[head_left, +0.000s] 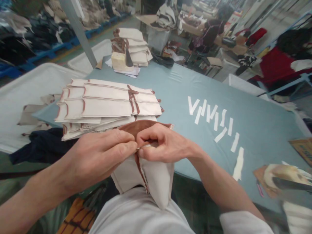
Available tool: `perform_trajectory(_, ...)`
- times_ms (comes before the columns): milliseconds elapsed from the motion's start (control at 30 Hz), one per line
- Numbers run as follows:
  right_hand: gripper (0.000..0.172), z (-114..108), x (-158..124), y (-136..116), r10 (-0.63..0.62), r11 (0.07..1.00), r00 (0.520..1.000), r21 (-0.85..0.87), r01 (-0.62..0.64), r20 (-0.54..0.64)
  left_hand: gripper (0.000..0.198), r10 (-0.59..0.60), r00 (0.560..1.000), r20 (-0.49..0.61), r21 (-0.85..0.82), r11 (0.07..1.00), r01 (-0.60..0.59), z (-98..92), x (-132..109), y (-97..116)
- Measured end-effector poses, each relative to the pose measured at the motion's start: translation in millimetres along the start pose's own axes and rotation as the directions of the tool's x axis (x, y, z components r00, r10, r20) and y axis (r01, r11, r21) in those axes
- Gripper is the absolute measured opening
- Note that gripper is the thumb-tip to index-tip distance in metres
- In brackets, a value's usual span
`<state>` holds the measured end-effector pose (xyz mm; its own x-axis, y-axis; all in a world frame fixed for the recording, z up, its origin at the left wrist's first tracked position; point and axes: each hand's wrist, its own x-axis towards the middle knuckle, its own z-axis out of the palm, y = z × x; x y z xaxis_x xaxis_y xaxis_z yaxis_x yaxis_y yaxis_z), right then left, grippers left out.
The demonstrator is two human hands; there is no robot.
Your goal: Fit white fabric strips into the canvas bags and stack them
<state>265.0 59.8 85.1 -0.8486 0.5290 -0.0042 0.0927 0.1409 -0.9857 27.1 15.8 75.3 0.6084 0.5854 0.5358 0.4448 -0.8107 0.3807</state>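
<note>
A cream fabric bag [157, 182] with brown trim hangs over the table's front edge, against my body. Its brown inner side [142, 125] shows at the open top. My left hand [104, 152] pinches the bag's near edge beside the brown strip. Close against it, my right hand [162, 143] has thumb and finger closed on the same edge. Between the fingertips sits a small detail, too hidden to make out. Just beyond my hands lies a stack of cream bags [104, 102] with brown edging and brown straps.
Several white strips [215, 120] lie spread on the blue-green table [170, 84]. A second bag pile [136, 45] stands at the back, behind a yellowish block [119, 61]. White bins [44, 73] border the left. A pink-handled tool [260, 188] lies at the right.
</note>
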Motion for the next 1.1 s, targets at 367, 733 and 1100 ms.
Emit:
perform_trajectory(367,0.027,-3,-9,18,0.08,0.937,0.996,0.344,-0.06,-0.044,0.023,0.124,0.991,-0.041,0.266,0.958,-0.109,18.4,-8,13)
perform_trajectory(733,0.01,5,-14,-1,0.018,0.987,0.963,-0.15,-0.061,-0.269,0.03,-0.199,0.974,-0.113,-0.058,0.979,0.193,19.9,-8,24)
perform_trajectory(1100,0.017,13,-21,-7,-0.196,0.754,0.938,-0.655,-0.042,-0.286,0.029,-0.159,0.965,0.21,-0.127,0.974,0.188,-3.7,17,4)
